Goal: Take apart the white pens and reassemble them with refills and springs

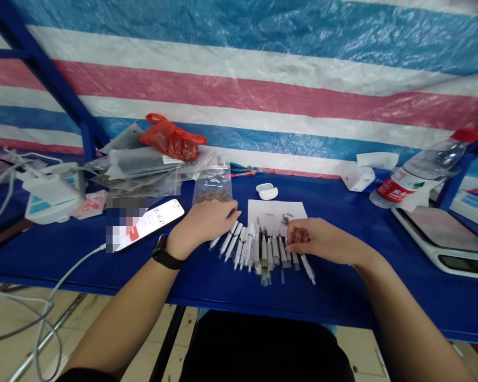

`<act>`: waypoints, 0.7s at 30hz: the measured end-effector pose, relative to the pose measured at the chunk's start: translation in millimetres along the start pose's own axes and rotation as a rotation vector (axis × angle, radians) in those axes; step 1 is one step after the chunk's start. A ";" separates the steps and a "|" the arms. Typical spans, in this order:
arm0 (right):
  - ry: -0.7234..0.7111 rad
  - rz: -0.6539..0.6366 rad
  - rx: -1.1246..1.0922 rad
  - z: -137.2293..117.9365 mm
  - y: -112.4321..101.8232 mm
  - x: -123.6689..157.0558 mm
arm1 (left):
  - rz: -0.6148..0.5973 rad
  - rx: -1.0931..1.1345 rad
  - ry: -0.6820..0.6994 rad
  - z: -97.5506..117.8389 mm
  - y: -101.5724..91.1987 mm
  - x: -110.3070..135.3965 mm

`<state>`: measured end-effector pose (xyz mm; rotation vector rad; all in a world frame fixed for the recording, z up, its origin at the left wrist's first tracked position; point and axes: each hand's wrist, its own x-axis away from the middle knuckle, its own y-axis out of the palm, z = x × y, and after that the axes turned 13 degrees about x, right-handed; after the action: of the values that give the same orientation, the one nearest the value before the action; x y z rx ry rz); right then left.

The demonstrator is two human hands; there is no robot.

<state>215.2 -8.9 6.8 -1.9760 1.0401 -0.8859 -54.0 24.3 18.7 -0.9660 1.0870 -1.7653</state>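
Note:
My left hand [207, 220], with a black watch on the wrist, is over the left end of a row of slim white pen-like tubes [239, 246]; its thumb and forefinger are apart, with nothing visible between them. My right hand [318, 239] is at the right end of the row, fingers curled into a pinch; what they hold, if anything, is too small to tell. Between the hands lie greyish clear-ended tubes [276, 252], side by side. Behind them, a white paper sheet [258, 209] bears small dark pieces [287, 218]. A clear bag [213, 183] of small brown pieces lies beyond my left hand.
A phone [153, 223] showing a timer lies left, its cable trailing off the blue table [342, 297]. Plastic bags [143, 162] and a red bag [171, 139] are piled behind. A small white case [267, 192], bottle [418, 175] and scale [442, 233] stand farther right.

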 end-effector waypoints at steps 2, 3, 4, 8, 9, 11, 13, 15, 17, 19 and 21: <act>-0.009 0.009 0.013 1.1 -1.3 0.8 | 0.010 -0.019 -0.001 1.1 -0.6 0.3; -0.013 0.021 0.019 1.6 -2.1 1.2 | 0.024 -0.027 0.007 1.7 -1.2 0.6; -0.012 0.043 0.025 2.0 -3.2 1.5 | 0.039 -0.031 0.025 2.3 -1.8 0.9; 0.044 0.209 0.028 1.2 -6.7 2.1 | 0.025 0.066 0.216 4.7 -3.5 1.0; 0.053 0.245 0.018 0.0 -6.7 2.0 | -0.006 0.106 0.274 5.2 -3.4 0.8; 0.042 0.280 -0.009 -4.3 -4.6 1.1 | -0.083 0.171 0.356 5.8 -2.3 0.1; 0.004 0.271 -0.027 -10.4 0.3 -0.7 | -0.151 0.209 0.395 5.6 -0.7 -0.6; -0.044 0.237 -0.031 -16.6 6.9 -3.2 | -0.183 0.229 0.401 4.9 0.7 -1.2; -0.080 0.199 -0.015 -20.7 13.0 -6.1 | -0.185 0.237 0.396 3.9 1.6 -1.7; -0.096 0.157 0.008 -21.8 16.5 -8.6 | -0.183 0.242 0.383 3.1 2.3 -2.2; -0.099 0.116 0.013 -20.1 16.9 -10.0 | -0.173 0.245 0.364 2.6 3.2 -2.9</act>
<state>188.1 -12.8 0.6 -1.9080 1.0771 -0.7237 -49.8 25.3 16.1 -0.6174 0.9952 -2.2175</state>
